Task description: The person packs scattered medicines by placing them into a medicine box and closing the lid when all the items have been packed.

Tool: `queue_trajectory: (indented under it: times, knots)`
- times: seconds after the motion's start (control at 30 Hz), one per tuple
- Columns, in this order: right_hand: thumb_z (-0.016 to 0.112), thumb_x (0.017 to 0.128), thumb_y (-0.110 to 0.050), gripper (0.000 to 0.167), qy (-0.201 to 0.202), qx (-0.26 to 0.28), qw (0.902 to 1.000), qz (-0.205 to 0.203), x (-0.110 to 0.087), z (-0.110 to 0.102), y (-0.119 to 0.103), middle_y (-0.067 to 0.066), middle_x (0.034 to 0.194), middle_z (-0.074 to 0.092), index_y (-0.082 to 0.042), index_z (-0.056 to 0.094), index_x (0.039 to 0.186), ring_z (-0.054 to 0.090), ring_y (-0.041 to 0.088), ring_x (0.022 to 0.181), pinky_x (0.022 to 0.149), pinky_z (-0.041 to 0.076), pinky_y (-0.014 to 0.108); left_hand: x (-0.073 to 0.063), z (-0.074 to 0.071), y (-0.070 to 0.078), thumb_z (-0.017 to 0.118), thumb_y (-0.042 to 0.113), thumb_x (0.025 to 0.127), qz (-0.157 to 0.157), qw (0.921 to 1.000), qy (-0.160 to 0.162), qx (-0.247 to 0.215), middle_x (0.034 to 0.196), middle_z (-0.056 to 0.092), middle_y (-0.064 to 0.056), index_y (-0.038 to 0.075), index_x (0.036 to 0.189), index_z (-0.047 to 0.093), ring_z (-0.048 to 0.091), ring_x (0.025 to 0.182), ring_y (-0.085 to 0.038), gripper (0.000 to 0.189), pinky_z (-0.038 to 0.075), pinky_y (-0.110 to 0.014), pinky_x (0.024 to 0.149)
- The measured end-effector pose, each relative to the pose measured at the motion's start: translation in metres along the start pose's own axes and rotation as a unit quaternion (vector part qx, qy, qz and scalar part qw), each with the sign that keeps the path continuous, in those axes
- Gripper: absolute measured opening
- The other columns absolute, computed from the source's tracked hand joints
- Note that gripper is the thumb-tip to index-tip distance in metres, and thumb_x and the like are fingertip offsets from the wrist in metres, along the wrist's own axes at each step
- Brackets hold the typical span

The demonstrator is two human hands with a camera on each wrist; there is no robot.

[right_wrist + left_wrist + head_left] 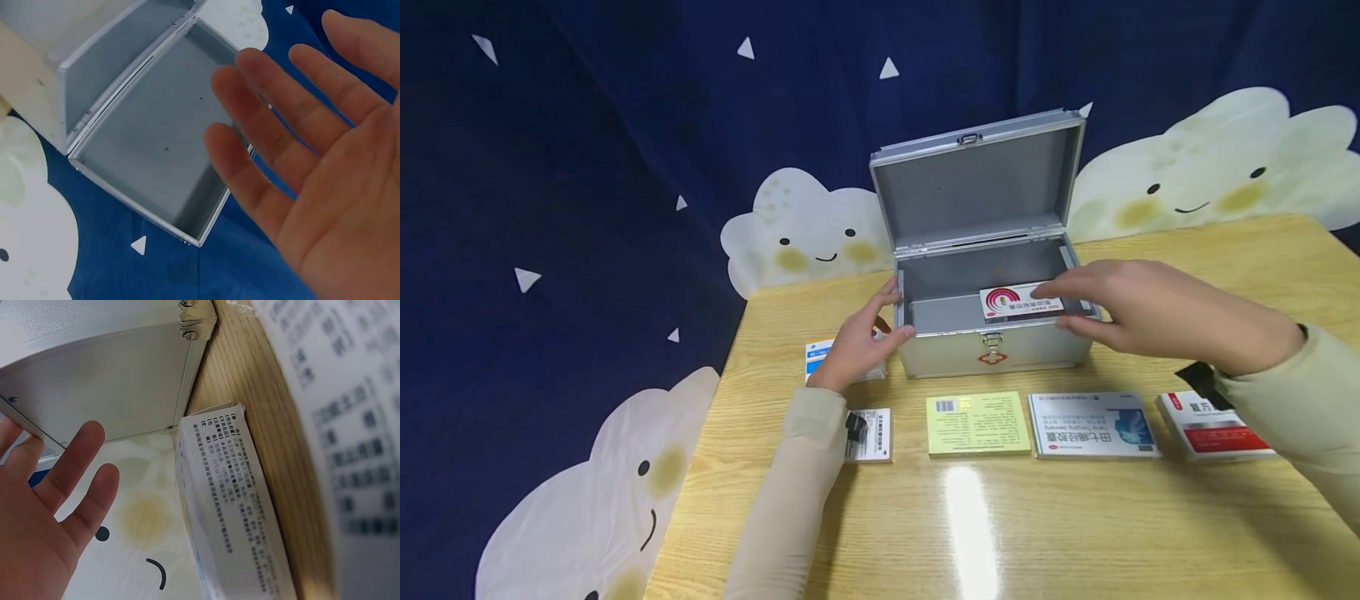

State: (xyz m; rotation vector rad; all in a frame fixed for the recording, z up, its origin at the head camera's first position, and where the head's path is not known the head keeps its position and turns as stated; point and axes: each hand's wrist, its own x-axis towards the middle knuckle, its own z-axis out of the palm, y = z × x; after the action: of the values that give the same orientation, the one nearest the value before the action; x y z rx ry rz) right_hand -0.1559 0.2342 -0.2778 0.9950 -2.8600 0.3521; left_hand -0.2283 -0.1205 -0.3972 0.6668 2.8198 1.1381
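A silver first-aid case (940,354) stands on the table with its lid (977,192) raised. Inside, toward the right end, lies a white medicine box (1018,302) with a red arc design. My right hand (1120,300) reaches over the case's right end, a fingertip overlapping this box in the head view. The right wrist view shows the same hand (337,169) with extended fingers and nothing held, the grey lid interior (156,131) behind them. At the case's left end, my left hand (861,346) has its fingertips right by the rim; its fingers are spread in the left wrist view.
In front of the case lie a yellow box (977,425), a white-and-blue box (1093,425) and a red-and-white box (1217,437). A white box (876,437) and a blue-and-white box (816,354) sit partly behind my left arm. A dark blue cloud-patterned curtain (625,83) hangs behind the table.
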Motion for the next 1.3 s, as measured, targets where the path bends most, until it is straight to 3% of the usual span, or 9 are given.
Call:
queue_trajectory:
  times: [0.23,0.4,0.63,0.77,1.0,1.17,1.3]
  knots:
    - [0.075,0.088,-0.023,0.04,0.004,0.002,0.9999,-0.011,-0.022,0.009,0.006,0.004,0.123,0.071,-0.021,0.067,0.127,0.068,0.027,0.111,0.093,0.054,0.054,0.001,0.001,-0.001,0.06,0.05,0.093,-0.01,0.9999,0.006,-0.007,0.161,0.029,0.024,0.034,0.154,0.032,0.06,0.098,-0.016,0.069,0.051,-0.031,0.073]
    - [0.077,0.086,-0.024,0.04,0.014,-0.001,0.9996,-0.025,-0.037,0.021,0.007,0.003,0.119,0.073,-0.019,0.069,0.124,0.07,0.025,0.106,0.088,0.057,0.051,-0.002,0.004,-0.004,0.06,0.051,0.093,-0.017,0.9998,0.003,-0.011,0.159,0.033,0.022,0.033,0.156,0.028,0.061,0.095,-0.015,0.073,0.051,-0.033,0.079]
    - [0.079,0.084,-0.023,0.041,0.014,-0.004,0.9997,-0.018,-0.052,0.035,0.011,-0.002,0.117,0.073,-0.021,0.069,0.124,0.071,0.021,0.102,0.085,0.058,0.048,-0.003,0.004,-0.001,0.059,0.053,0.093,-0.016,0.9998,0.003,-0.008,0.162,0.024,0.026,0.034,0.155,0.031,0.061,0.095,-0.016,0.07,0.051,-0.032,0.077]
    - [0.077,0.085,-0.025,0.04,-0.006,0.001,1.0,0.004,-0.058,0.042,0.014,0.001,0.119,0.073,-0.021,0.069,0.124,0.069,0.025,0.106,0.088,0.056,0.052,-0.001,0.003,-0.001,0.058,0.053,0.094,-0.008,1.0,0.003,-0.003,0.163,0.02,0.025,0.028,0.154,0.034,0.061,0.093,-0.016,0.069,0.052,-0.03,0.071]
    - [0.077,0.085,-0.027,0.041,-0.035,0.003,0.9988,0.035,-0.07,0.061,0.024,0.003,0.121,0.072,-0.02,0.069,0.125,0.068,0.029,0.11,0.091,0.055,0.053,0.001,0.003,-0.003,0.057,0.052,0.095,0.002,1.0,0.001,-0.007,0.164,0.018,0.024,0.027,0.151,0.039,0.063,0.09,-0.016,0.064,0.052,-0.029,0.069]
    - [0.077,0.085,-0.028,0.042,-0.07,-0.003,0.996,0.055,-0.075,0.078,0.034,0.005,0.117,0.07,-0.016,0.069,0.124,0.068,0.027,0.102,0.085,0.055,0.053,0.0,0.004,-0.003,0.057,0.051,0.095,0.002,1.0,0.002,-0.009,0.164,0.017,0.025,0.025,0.15,0.04,0.063,0.087,-0.018,0.063,0.052,-0.028,0.068]
    - [0.083,0.078,-0.031,0.05,-0.079,-0.022,0.9951,0.055,-0.08,0.088,0.041,0.006,0.113,0.066,-0.016,0.069,0.123,0.063,0.021,0.097,0.08,0.055,0.048,0.0,0.004,-0.003,0.057,0.052,0.095,0.007,0.9999,0.006,-0.009,0.164,0.017,0.024,0.022,0.149,0.041,0.062,0.082,-0.018,0.064,0.051,-0.027,0.069]
